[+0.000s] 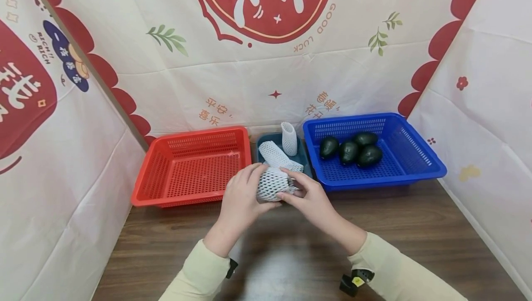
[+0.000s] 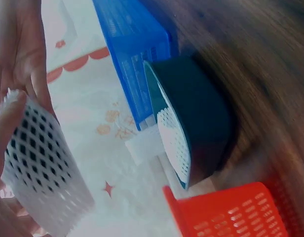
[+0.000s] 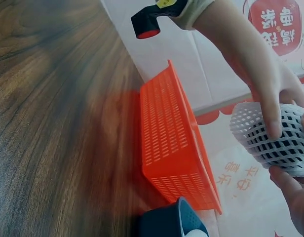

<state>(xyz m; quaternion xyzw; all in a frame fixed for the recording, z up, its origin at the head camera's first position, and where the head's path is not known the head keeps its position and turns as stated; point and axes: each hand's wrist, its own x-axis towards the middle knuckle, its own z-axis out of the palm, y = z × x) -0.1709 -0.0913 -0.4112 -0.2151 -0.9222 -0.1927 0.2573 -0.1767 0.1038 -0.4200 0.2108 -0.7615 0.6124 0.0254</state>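
A: Nearest us are the sleeves (image 1: 197,268), above the surface (image 1: 178,241). Where's the net (image 1: 272,184)?

B: Held up on the near side of the tray (image 2: 196,113), with a dark fruit (image 2: 32,143) showing through its mesh. We see the fingers of the left hand (image 1: 244,190) curled round it, while the right hand (image 1: 309,195) pinches its other end.

A: What should we worry about?

B: We think the fruit could slip out if that pinch loosens while the left squeezes; dropped in front of the tray, it might roll. Tugging hard at one strand could tear the mesh.

A: And around the tray?

B: Inside it, one spare net (image 1: 289,138) stands upright, so a stray knuckle might topple it. The red basket (image 1: 199,176) is to its left; to its right, the blue basket (image 1: 399,153) holds four avocados (image 1: 369,155).
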